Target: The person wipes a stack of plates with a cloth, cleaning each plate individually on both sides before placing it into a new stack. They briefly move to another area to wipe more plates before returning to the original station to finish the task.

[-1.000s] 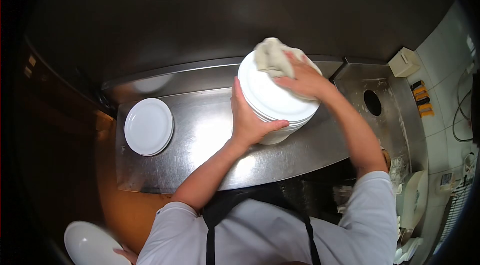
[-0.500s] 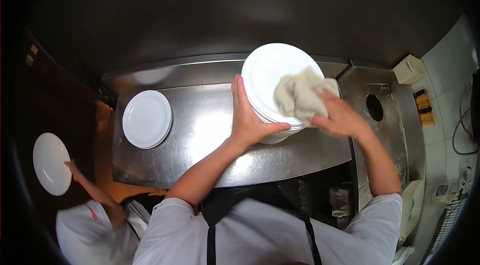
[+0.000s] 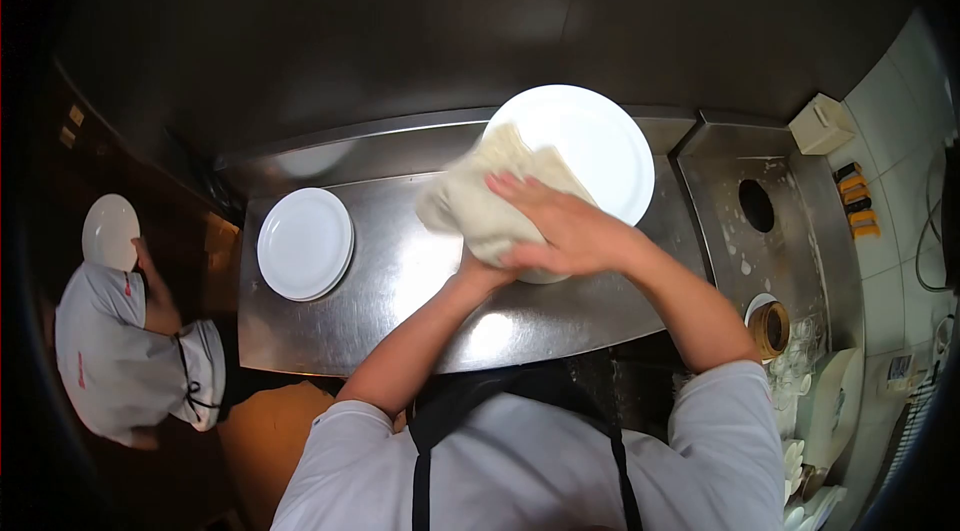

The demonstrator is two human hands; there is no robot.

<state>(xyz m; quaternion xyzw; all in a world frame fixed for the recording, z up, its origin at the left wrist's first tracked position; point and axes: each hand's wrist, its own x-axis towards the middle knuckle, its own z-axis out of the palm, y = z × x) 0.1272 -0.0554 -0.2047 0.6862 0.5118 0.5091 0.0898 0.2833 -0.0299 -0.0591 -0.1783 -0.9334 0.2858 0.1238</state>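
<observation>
One cloth lies under the right hand, clutched against the plate stack; left hand, grip hidden.

Big stack of plates plain glossy white, no pattern; cloth on it off-white to beige, faintly mottled; smaller plate stack also plain white. Counter brushed steel grey with bright glare patches and pale smears near the dark round hole; backsplash dark grey-brown, floor orange-brown. Wearer's shirt white-grey under black apron straps; co-worker's jacket white with small red marks, their plate white; wall tiles white, box cream, wall clips in alternating orange and black.
</observation>
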